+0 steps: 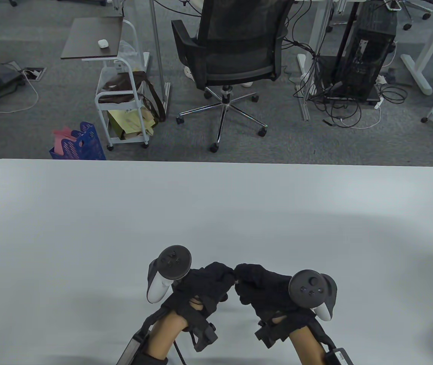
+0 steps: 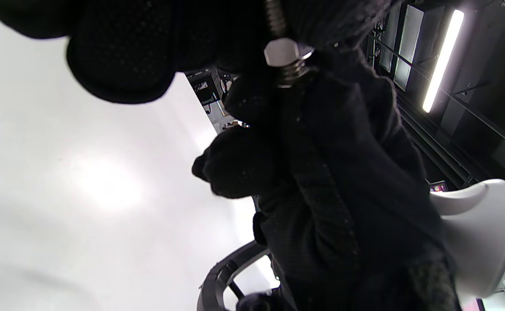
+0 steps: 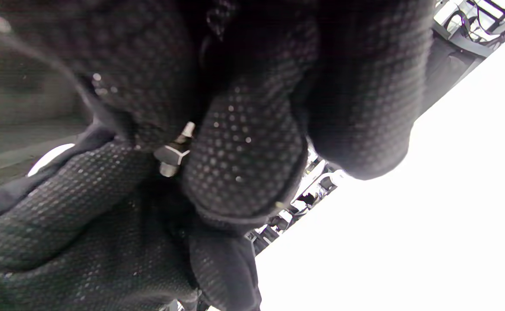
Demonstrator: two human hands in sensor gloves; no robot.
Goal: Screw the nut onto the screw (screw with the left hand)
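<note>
Table view: left hand (image 1: 205,289) and right hand (image 1: 264,291) meeting fingertip to fingertip, lower centre, over the white table (image 1: 87,228).

Left wrist view: top centre, nut (image 2: 283,52) threaded on screw (image 2: 294,74), pinched between gloved fingertips.

Right wrist view: left of centre, same nut (image 3: 172,154) and screw (image 3: 186,131) gripped by curled fingers (image 3: 243,164) of both hands.
</note>
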